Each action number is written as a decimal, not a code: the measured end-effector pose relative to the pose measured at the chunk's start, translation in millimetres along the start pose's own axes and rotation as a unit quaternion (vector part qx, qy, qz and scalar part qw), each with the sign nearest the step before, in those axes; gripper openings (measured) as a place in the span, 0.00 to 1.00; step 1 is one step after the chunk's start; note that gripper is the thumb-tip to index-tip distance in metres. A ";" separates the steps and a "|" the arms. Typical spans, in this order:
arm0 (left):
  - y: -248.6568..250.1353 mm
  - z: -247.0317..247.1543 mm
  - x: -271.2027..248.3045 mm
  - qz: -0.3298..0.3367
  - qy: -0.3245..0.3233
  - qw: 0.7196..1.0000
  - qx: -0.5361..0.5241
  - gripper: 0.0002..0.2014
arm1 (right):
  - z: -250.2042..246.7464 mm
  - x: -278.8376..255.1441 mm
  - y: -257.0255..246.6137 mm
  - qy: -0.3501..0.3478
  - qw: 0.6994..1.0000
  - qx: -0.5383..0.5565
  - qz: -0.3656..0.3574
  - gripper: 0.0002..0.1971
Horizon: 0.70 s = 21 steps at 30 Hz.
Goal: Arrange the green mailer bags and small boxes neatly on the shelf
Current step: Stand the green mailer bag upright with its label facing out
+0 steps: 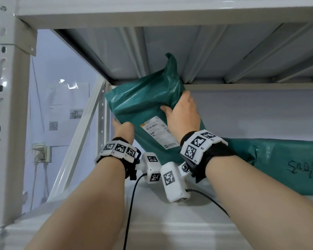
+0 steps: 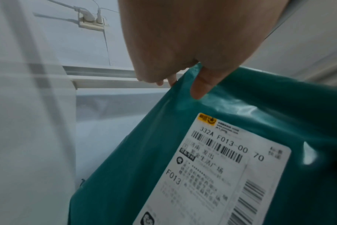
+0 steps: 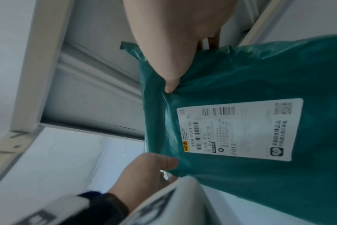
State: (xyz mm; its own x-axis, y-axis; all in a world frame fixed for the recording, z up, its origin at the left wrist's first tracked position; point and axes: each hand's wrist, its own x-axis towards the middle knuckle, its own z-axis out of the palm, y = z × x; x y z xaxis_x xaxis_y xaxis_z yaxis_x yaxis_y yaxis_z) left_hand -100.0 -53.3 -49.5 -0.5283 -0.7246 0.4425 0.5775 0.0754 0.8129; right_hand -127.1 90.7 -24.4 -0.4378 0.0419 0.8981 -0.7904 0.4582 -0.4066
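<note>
Green glossy plastic mailer bag with a white shipping label stands tilted near the left end of the white metal shelf. Left hand pinches its left edge; right hand grips its right edge, thumb in front. Another green mailer bag lies flat toward the right end.

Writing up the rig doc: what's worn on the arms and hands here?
Bare forearms, no sleeves or gloves. Each wrist carries a black strap with a white band of square black-and-white markers: left band, right band, the right marked R1, R2. A white boxy camera pod with the same markers hangs under each wrist, each trailing a black cable.
</note>
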 end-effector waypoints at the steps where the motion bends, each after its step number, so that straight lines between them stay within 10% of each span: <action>1: -0.9 -0.2 2.4 -0.006 -0.002 1.000 0.000 0.36 | 0.5 0.7 -0.1 -0.001 1.000 -0.001 -0.003 0.29; 21: 6.4 -8.2 5.7 0.023 -0.059 0.998 -0.004 0.30 | 10.2 7.8 11.0 0.041 0.995 0.089 0.035 0.30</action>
State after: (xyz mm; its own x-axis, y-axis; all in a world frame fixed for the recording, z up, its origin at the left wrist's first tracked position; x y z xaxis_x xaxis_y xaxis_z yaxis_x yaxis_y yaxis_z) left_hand -94.3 -62.6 -44.9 -0.5711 -0.6346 0.5208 0.6073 0.1003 0.7881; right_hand -143.6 87.1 -23.7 -0.4643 0.1441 0.8739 -0.8257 0.2865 -0.4859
